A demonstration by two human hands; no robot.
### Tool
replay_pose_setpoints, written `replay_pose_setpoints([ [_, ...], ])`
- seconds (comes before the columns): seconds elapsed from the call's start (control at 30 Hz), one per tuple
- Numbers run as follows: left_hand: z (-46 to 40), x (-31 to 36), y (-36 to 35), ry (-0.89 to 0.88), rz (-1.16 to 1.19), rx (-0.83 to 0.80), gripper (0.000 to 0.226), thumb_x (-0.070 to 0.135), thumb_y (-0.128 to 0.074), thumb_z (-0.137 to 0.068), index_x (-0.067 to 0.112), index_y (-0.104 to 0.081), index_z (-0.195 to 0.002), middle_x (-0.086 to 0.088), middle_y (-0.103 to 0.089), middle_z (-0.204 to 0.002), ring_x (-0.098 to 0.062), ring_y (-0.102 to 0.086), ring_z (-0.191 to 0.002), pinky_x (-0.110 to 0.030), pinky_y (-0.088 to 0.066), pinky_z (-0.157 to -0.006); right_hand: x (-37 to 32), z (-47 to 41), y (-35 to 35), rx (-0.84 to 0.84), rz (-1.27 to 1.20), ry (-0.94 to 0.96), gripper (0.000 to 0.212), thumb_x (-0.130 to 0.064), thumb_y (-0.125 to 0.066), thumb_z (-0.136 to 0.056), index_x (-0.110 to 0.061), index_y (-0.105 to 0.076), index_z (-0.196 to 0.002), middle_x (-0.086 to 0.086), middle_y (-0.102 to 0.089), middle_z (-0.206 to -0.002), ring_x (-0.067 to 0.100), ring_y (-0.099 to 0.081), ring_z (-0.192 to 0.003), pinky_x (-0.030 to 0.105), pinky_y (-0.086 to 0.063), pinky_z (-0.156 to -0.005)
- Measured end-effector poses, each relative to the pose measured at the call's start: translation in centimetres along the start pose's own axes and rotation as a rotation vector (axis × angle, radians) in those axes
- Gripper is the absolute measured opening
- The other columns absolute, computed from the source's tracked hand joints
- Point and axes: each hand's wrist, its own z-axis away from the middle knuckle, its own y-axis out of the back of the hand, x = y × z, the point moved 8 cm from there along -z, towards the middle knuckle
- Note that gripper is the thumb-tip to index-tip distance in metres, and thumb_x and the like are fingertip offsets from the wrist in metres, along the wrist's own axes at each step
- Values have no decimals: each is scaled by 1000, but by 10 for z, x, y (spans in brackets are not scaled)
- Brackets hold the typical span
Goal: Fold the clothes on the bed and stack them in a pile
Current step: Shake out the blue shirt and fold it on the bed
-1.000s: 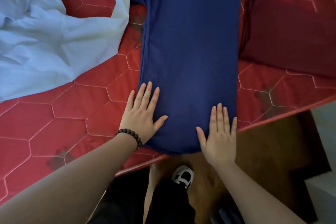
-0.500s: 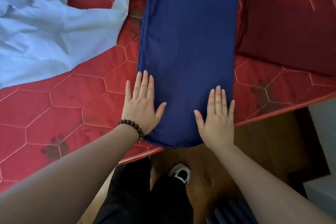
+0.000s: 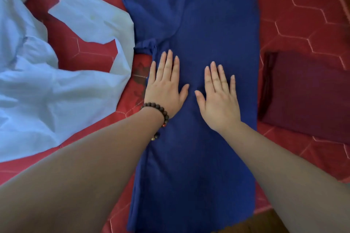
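Fabric is what we have under both palms: a blue shirt [image 3: 198, 81], already narrowed into a long strip that runs from beyond our fingertips back under our wrists to the near edge of the red bed [image 3: 303, 15]. Our left hand [image 3: 163, 89] lies flat on the strip's left border, fingers straight and close together, holding nothing. Our right hand [image 3: 219, 96] lies flat just beside it, nearer the middle, fingers straight and a little spread, also holding nothing.

We judge the shirt light, soft and limp, with no stiffness to keep a crease by itself, so it will sag and slip unless pressed. For the next fold we would pinch the two hem corners, back past our wrists, and carry them over toward the collar end beyond our fingertips.

One short sleeve [image 3: 145, 45] pokes out just ahead of the left fingertips and may need tucking in. A rumpled pale blue garment [image 3: 56, 81] lies unfolded off the left little finger, touching that sleeve, so it could get caught up. A dark maroon folded piece [image 3: 306, 91] sits apart, off the right little finger, likely the start of the pile.
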Motion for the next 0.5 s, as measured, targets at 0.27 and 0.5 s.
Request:
replay_pose_setpoints([
  [0.27, -4, -6, -7, 30, 10, 12, 77, 52, -37, -89, 9, -24, -152, -12, -18, -160, -25, -9, -150, -52, -10, -118, -43, -134, 41, -48, -137, 283, 57, -33, -31, -104, -16, -13, -155, 2, -6, -163, 18, 1, -150, 42, -2, -122],
  [0.5, -6, -7, -9, 29, 47, -30, 80, 52, -44, -85, 10, -27, -151, -12, -21, -159, -25, -13, -149, -52, -10, -118, -129, -251, 72, -64, -88, 499, 67, -19, -54, -97, -21, -20, -154, 6, -27, -156, 27, -23, -143, 45, -9, -121],
])
